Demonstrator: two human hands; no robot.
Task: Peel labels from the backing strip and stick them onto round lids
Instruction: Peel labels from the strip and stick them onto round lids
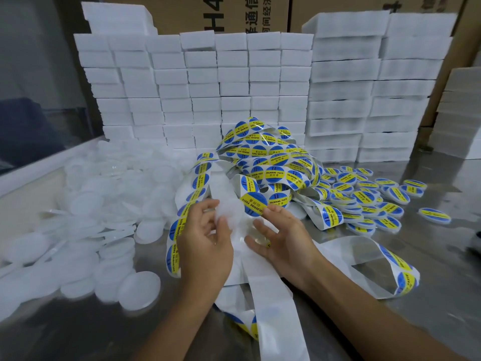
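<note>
A steel table (429,295) before a wall of white foam blocks (197,82) and cardboard boxes (338,6).

Many plain lids (86,204) lie piled at the left, and a smaller heap of labelled lids (364,196) at the right, so I judge much work is left. The tangled backing strip (265,162) lies in the middle. The left hand (205,246) holds one white lid (229,212) with curled fingers; the right hand (283,238) pinches a peeled label (253,204) just at the lid's edge.
</note>
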